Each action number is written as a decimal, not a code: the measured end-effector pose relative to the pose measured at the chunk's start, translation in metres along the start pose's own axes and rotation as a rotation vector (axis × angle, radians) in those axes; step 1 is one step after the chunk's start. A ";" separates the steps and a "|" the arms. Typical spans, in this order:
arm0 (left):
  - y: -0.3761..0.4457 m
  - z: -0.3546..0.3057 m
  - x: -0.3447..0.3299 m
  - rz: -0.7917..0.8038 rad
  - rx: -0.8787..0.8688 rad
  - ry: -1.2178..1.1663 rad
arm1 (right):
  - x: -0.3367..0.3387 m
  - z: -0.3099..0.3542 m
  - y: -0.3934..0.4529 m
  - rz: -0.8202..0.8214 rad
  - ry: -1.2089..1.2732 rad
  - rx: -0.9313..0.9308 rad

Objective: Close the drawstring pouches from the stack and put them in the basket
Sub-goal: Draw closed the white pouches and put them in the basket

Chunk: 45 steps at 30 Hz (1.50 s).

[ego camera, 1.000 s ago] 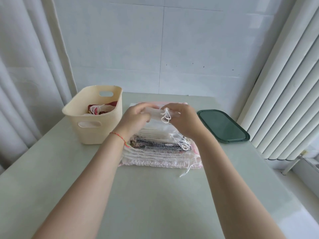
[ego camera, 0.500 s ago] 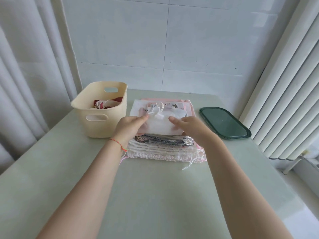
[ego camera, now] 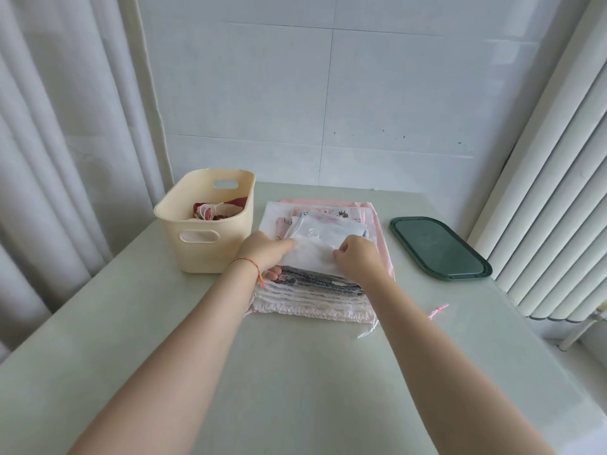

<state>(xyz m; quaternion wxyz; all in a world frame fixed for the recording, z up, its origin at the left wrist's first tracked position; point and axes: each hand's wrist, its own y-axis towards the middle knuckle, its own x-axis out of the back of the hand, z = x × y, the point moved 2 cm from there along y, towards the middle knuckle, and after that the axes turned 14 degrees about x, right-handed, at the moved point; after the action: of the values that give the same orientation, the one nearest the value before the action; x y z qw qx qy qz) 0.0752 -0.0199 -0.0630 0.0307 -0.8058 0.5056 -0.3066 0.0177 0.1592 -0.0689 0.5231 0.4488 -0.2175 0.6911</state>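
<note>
A stack of flat drawstring pouches (ego camera: 312,297) lies in the middle of the table. On top of it rests a white pouch (ego camera: 312,254). My left hand (ego camera: 266,254) grips its left edge, thumb under the edge. My right hand (ego camera: 356,257) pinches its right edge with curled fingers. The cream plastic basket (ego camera: 210,254) stands to the left of the stack, with a red and white pouch (ego camera: 213,211) inside it.
A dark green oval lid (ego camera: 440,247) lies to the right of the stack. Curtains hang at the left and a ribbed white radiator stands at the right. A tiled wall backs the table. Loose pink and white strings trail near the stack's right front corner.
The white pouch was held up above the stack with its cords bunched between my hands; both hands have lowered it flat onto the stack and now hold its two side edges.
</note>
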 end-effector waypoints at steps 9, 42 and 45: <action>0.000 -0.031 0.012 -0.005 -0.235 0.119 | 0.053 0.011 0.003 -0.056 0.349 0.266; 0.050 0.034 0.173 -0.273 -0.213 -0.007 | -0.057 0.231 0.091 0.516 -0.775 0.678; 0.052 0.032 0.171 -0.286 -0.283 0.020 | -0.058 0.232 0.093 0.814 -0.701 0.528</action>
<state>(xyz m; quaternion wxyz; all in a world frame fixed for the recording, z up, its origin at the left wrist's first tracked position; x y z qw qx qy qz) 0.1018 -0.1964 -0.0288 -0.1318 -0.8626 0.4245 -0.2414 0.0265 -0.0828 0.0144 -0.0158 0.6453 -0.3526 0.6775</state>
